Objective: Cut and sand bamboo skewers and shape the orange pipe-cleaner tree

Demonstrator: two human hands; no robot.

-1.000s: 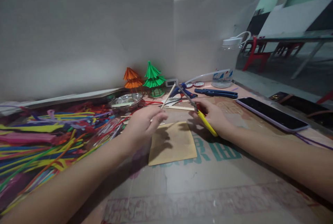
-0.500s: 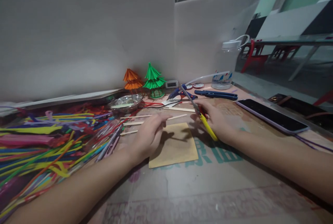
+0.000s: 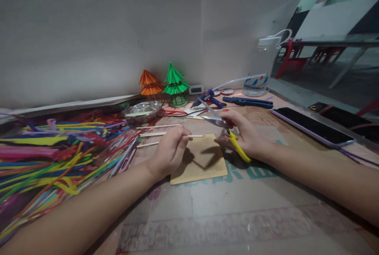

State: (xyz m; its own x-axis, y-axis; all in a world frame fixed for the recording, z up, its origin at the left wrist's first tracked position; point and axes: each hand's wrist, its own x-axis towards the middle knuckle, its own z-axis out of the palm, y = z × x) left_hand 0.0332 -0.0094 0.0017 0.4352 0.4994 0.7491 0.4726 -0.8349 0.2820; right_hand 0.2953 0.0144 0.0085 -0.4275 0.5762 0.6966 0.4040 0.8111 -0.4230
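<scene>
My left hand (image 3: 171,148) is closed on a thin wooden stick (image 3: 197,136), whose tip points right past my fingers. Facing it, my right hand (image 3: 241,134) grips scissors with yellow handles (image 3: 239,148). Their blades (image 3: 213,117) stand apart and point up and to the left, a short way from the stick's tip. Beneath both hands lies a square yellowish sheet (image 3: 204,164) with their shadows on it. Several more sticks (image 3: 148,144) lie on the table behind my left hand.
Colourful pipe cleaners (image 3: 53,168) cover the left side. At the back stand a metal bowl (image 3: 143,109), orange (image 3: 149,83) and green (image 3: 176,81) tree figures, a glue gun (image 3: 209,99) and a bottle (image 3: 259,65). A blue cutter (image 3: 248,102) and a phone (image 3: 312,127) lie right.
The scissors' blades have spread apart and swung lower toward the left. My left hand still holds the stick, now turned more level. The camera view has shifted slightly.
</scene>
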